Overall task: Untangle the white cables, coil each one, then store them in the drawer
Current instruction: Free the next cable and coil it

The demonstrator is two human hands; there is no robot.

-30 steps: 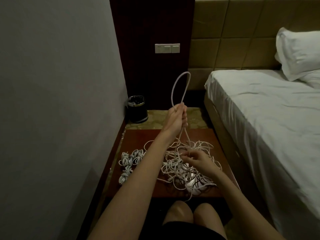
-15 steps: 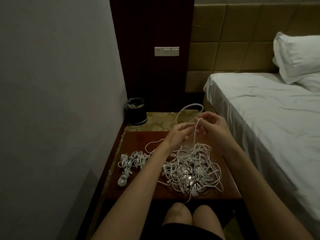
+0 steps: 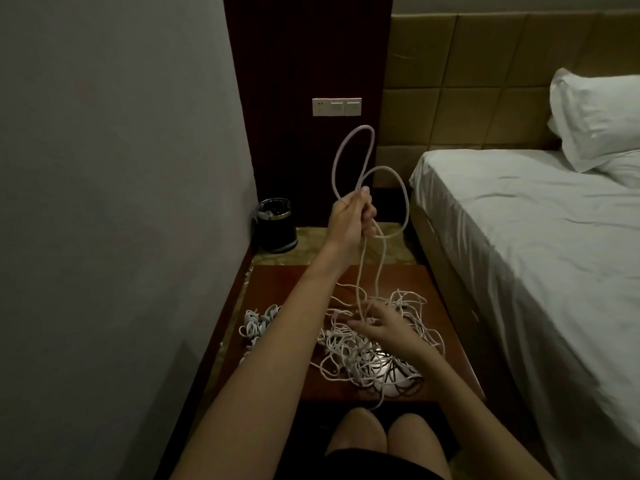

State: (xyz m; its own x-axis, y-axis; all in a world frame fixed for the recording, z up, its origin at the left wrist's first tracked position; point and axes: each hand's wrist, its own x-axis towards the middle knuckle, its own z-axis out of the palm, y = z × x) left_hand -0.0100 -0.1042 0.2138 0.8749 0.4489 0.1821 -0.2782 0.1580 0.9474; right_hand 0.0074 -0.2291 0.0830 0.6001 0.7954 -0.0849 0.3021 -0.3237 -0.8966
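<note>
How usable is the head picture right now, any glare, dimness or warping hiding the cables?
Head view: dim overall, so the tangled cables read as grey strands; one bright glare patch on the table beneath the pile washes out some strands; the left hand and its raised loops stay sharp against the dark panel; wide-angle bending shows at the bed.

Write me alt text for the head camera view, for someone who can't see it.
A person's left hand holds two loops of white cable up above a wooden nightstand, while the right hand reaches into the tangled cables below. Coiled cables lie at the left, a bed stands to the right.
</note>
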